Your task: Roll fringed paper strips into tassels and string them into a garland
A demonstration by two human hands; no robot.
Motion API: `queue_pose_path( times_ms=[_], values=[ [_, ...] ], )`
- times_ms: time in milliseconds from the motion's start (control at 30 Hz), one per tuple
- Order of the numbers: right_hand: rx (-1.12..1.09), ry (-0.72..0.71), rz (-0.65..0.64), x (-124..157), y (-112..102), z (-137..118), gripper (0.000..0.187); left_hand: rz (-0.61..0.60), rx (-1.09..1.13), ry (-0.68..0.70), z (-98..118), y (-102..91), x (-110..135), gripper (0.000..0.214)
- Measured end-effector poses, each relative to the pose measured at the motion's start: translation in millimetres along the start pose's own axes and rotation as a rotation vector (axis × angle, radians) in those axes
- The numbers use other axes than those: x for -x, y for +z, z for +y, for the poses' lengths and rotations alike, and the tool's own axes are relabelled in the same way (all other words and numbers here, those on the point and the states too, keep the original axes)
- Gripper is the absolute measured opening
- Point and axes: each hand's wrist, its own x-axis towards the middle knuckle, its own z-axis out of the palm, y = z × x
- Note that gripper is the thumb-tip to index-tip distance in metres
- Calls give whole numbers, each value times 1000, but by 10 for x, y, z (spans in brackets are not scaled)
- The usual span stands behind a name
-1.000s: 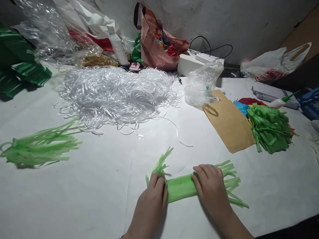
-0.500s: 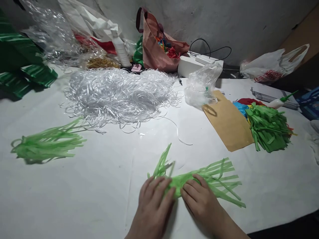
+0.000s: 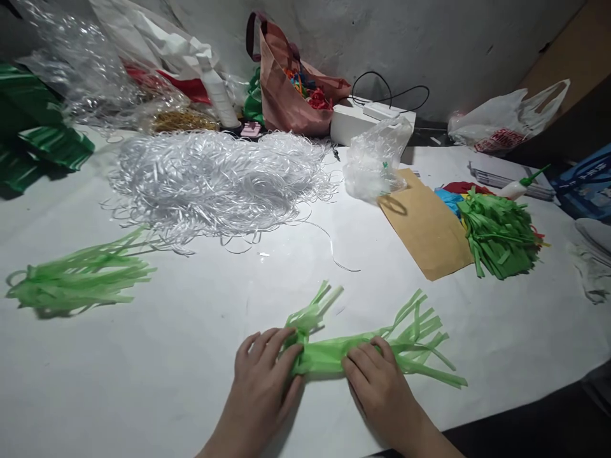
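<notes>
A light green tissue paper strip with fringed ends (image 3: 324,356) lies across the white tabletop in front of me. My left hand (image 3: 265,372) has its fingers curled over the paper's left part, where cut strands stick up beyond the knuckles. My right hand (image 3: 379,385) grips the paper right of the middle, and loose strips fan out past it to the right. Between the hands the uncut band shows fairly flat. My fingertips and thumbs are partly hidden. Over on the left rests a finished-looking light green tassel (image 3: 81,283) with a loop at its end.
A heap of shiny white string (image 3: 219,184) spreads across the back. On the right are a brown envelope (image 3: 424,229), a darker green paper tassel bundle (image 3: 501,235) and a glue bottle (image 3: 518,187). A pink bag (image 3: 291,95), plastic bags and a white box (image 3: 348,124) line the wall.
My left hand has moved left along the paper, away from my right hand, so more of the flat green band shows between them. The view has shifted slightly.
</notes>
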Motion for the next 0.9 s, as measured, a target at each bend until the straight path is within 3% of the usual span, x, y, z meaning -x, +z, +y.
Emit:
queue_pose_path(
  times_ms=[133,233,333,467,700,900],
  values=[
    [7,-1,-25,3,-18,-14,26,99,12,-30,66,-86,149,45],
    [-8,-27,-26,-9,-49,-24,29,173,53,139,328,42,117,39],
    [-9,-63,-14,4,-79,-19,32,73,98,221,501,227,-21,33],
    [12,-41,-51,65,-97,29,30,-31,142,128,434,288,-114,30],
    [-136,185,-65,-45,-122,121,21,63,166,25,282,168,12,24],
    [36,289,-156,-222,-34,181,26,55,39,-114,299,209,-109,24]
  ],
)
